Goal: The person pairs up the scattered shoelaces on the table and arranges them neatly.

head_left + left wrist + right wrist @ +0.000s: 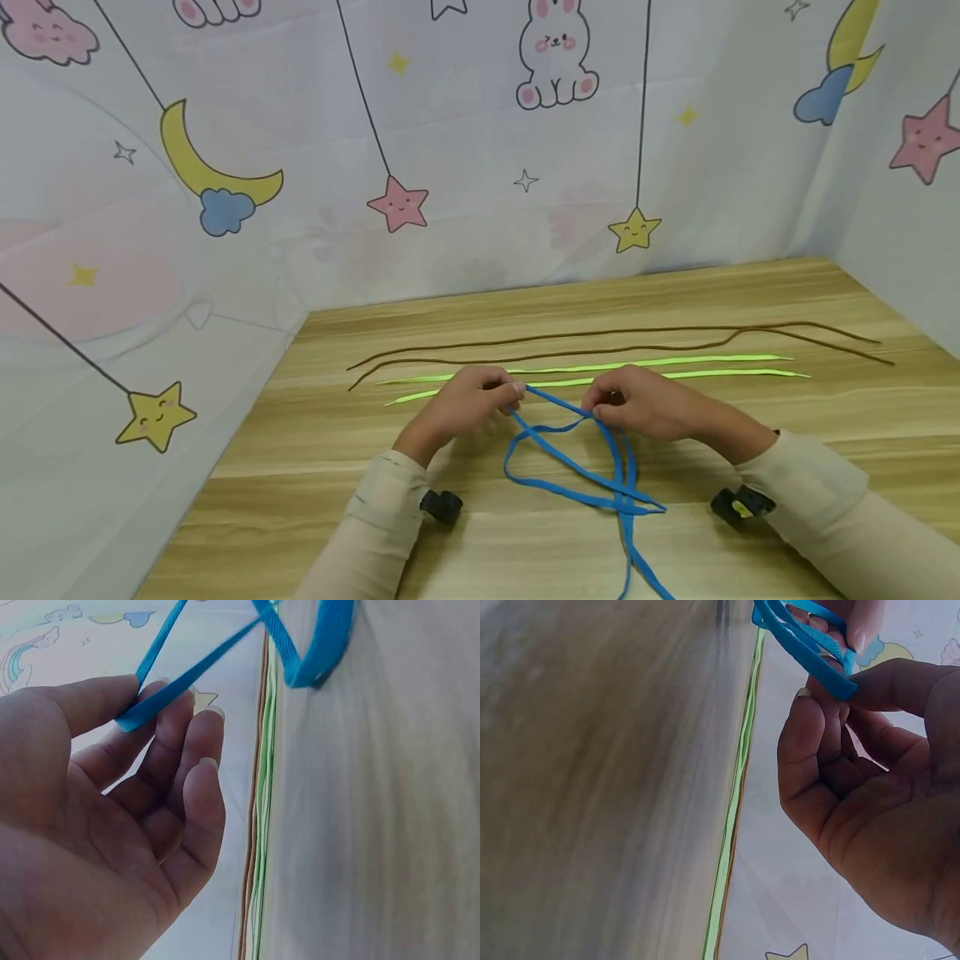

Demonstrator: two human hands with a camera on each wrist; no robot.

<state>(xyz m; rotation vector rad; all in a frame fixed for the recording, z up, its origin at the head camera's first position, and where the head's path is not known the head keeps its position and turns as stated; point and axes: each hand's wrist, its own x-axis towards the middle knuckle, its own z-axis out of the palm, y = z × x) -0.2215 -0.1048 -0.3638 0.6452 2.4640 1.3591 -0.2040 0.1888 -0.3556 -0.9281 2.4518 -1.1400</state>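
Note:
Between thumb and fingers, my left hand (476, 396) pinches a flat blue shoelace (558, 451), whose strip bends over the fingertips in the left wrist view. A short way to the right, my right hand (645, 404) pinches the blue lace too, with several strands gathered at the thumb (900, 684) in the right wrist view. A short stretch of lace runs between the two hands above the table. Below them the rest hangs and lies in loose loops, with a tip near the middle and tails trailing toward the front edge.
Two thin brown laces (540, 337) lie lengthwise across the back of the wooden table (300, 467). In front of them are two neon green laces (720, 360), partly behind the hands. A patterned white cloth (480, 150) hangs behind the table and along its sides.

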